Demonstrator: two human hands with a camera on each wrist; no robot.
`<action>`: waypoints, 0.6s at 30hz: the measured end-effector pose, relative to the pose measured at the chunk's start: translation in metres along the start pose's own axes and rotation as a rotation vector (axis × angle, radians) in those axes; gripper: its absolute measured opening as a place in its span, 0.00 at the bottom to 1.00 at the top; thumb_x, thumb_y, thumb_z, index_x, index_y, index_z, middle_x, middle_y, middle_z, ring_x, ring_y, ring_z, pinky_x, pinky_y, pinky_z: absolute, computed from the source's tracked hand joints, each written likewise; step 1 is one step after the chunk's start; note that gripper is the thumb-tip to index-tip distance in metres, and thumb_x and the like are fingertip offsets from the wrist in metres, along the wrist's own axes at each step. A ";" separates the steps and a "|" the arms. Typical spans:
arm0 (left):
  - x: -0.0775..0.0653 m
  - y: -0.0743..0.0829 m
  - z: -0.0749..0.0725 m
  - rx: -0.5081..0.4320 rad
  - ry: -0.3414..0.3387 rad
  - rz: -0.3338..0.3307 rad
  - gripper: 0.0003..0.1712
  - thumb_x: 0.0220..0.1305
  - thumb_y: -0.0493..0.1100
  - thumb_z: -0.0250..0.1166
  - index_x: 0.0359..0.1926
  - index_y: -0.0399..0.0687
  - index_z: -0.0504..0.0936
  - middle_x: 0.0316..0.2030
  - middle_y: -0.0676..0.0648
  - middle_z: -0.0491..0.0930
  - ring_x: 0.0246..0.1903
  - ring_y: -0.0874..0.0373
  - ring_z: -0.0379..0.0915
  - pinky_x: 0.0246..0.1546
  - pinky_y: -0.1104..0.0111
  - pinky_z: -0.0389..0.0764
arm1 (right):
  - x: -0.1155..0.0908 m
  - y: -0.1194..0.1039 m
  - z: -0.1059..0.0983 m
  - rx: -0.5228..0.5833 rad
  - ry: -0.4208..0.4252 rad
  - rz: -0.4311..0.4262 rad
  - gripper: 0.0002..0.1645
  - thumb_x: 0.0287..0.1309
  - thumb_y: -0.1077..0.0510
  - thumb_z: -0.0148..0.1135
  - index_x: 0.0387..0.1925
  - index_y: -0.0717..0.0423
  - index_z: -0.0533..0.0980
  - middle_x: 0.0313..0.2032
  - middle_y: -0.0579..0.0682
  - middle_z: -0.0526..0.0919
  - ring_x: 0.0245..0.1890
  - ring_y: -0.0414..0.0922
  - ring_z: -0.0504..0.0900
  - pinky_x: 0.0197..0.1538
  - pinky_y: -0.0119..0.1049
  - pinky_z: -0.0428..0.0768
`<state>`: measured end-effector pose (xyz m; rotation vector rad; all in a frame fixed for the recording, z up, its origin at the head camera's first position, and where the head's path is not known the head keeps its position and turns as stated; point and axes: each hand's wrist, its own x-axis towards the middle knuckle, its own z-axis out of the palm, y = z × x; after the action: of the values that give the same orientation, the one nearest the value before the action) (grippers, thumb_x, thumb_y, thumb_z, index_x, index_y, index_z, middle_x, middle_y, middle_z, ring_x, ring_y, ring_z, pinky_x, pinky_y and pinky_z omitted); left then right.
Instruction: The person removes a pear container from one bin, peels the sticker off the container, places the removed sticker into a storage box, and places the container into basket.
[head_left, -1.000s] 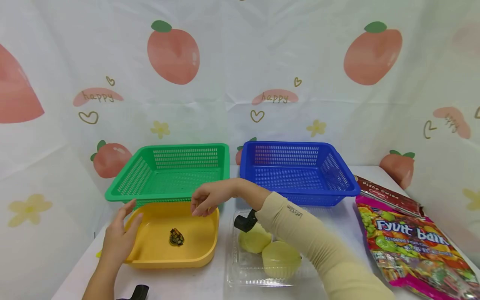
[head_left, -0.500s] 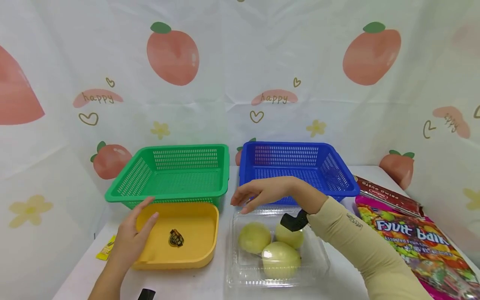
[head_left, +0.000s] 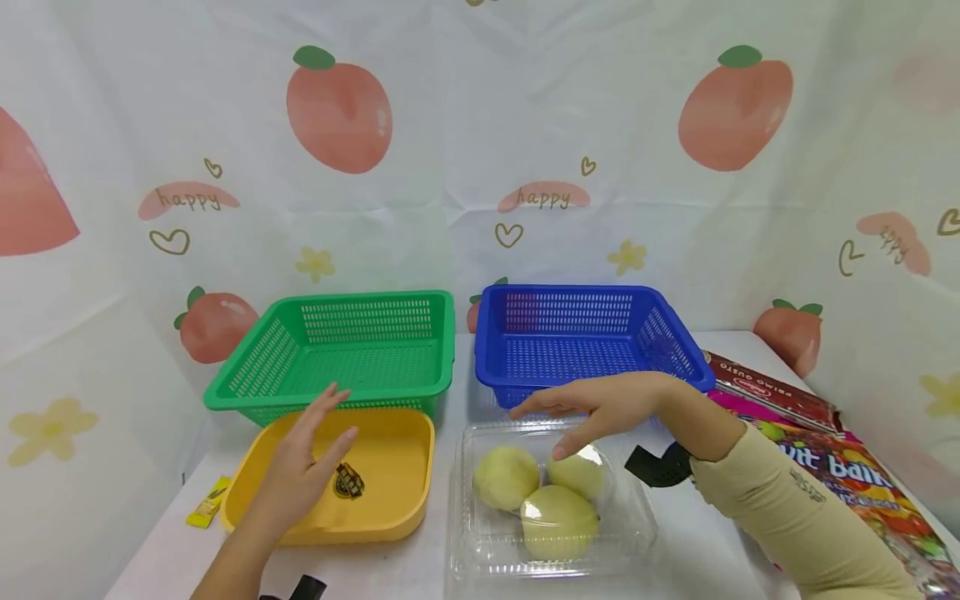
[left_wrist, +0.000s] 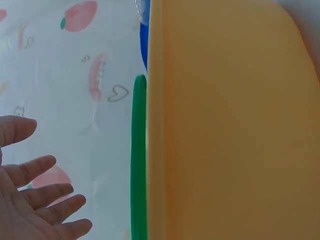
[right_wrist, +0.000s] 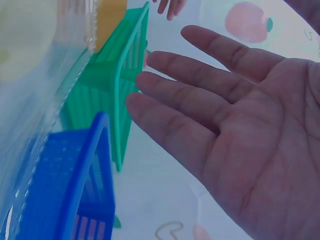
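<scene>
In the head view my left hand [head_left: 296,475] hovers over the left part of a yellow plastic basin [head_left: 401,508], fingers spread and nothing held. A small dark wrapped piece [head_left: 348,482] lies in that basin. My right hand [head_left: 611,404] is above a clear plastic box [head_left: 480,550] holding three pale yellow-green round fruits [head_left: 558,523], and it partly covers the box's far side. The right wrist view shows the palm [right_wrist: 270,145] bare, fingers straight. In the left wrist view the left fingers [left_wrist: 55,192] are extended and apart from the basin.
Behind stand a green basket [head_left: 360,362] and a blue basket [head_left: 570,354]. A small yellow packet [head_left: 207,502] lies left of the basin. On the right are a "Fruit ball" candy bag [head_left: 847,475], partly behind the right arm, and a dark red packet [head_left: 772,392].
My right hand has moved right, from the basin's far right edge to above the clear box. The left hand has shifted right over the basin, uncovering the yellow packet.
</scene>
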<state>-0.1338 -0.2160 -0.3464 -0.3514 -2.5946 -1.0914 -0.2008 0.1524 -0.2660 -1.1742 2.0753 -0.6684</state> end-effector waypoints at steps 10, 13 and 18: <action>-0.001 0.015 0.017 -0.064 -0.001 0.059 0.27 0.67 0.44 0.56 0.65 0.44 0.64 0.70 0.39 0.53 0.68 0.34 0.48 0.58 0.33 0.55 | -0.039 0.015 0.019 -0.040 0.087 -0.001 0.36 0.63 0.51 0.55 0.69 0.51 0.56 0.69 0.49 0.60 0.70 0.49 0.57 0.68 0.49 0.61; -0.002 0.020 0.023 -0.085 0.013 0.074 0.27 0.66 0.43 0.57 0.64 0.45 0.65 0.70 0.39 0.55 0.67 0.35 0.50 0.58 0.34 0.56 | -0.048 0.019 0.025 -0.036 0.133 0.006 0.36 0.62 0.51 0.56 0.69 0.48 0.55 0.69 0.49 0.59 0.70 0.51 0.55 0.68 0.50 0.62; -0.005 0.026 0.032 -0.129 0.002 0.080 0.27 0.65 0.42 0.58 0.64 0.47 0.65 0.70 0.41 0.55 0.68 0.36 0.49 0.59 0.34 0.55 | -0.061 0.025 0.036 -0.005 0.215 0.055 0.38 0.61 0.51 0.57 0.70 0.43 0.53 0.71 0.48 0.56 0.71 0.46 0.54 0.66 0.55 0.63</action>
<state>-0.1266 -0.1762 -0.3524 -0.4795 -2.4917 -1.2330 -0.1635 0.2137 -0.2893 -1.0838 2.2793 -0.7931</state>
